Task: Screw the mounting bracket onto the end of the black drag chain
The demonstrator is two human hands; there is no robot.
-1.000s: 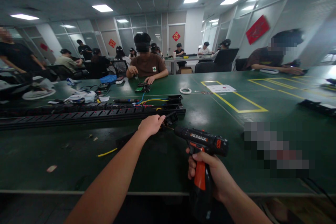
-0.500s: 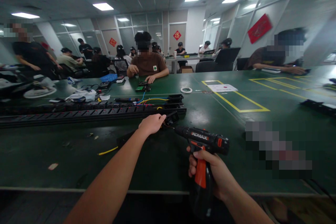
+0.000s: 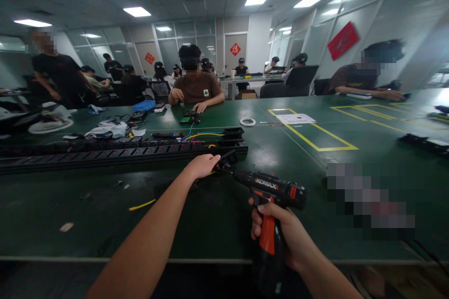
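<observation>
My right hand point(image 3: 273, 224) is wrapped round the orange grip of a black and orange cordless drill point(image 3: 270, 187). The drill points left, its thin bit reaching the lower edge of a black plastic housing point(image 3: 228, 160); whether the tip sits in a screw is too small to tell. My left hand point(image 3: 203, 167) grips that housing from the left, with the fingertips partly hidden. Under my left forearm, a dark part with a yellow wire point(image 3: 142, 205) lies on the green table. Just beyond the hand stretches a long black power strip point(image 3: 122, 153).
Behind the strip lie a black screwdriver-like tool point(image 3: 168, 135), a white plastic bag point(image 3: 108, 129) and a blue basket point(image 3: 143, 105). A roll of white tape point(image 3: 247, 122) and a paper sheet point(image 3: 295, 118) rest further right. A co-worker point(image 3: 196, 86) sits across the table, handling a green circuit board point(image 3: 190, 117).
Both hands, the drill and the housing keep nearly the same place; the housing looks slightly more tilted. The view has shifted a little. A standing person at far left has moved right.
</observation>
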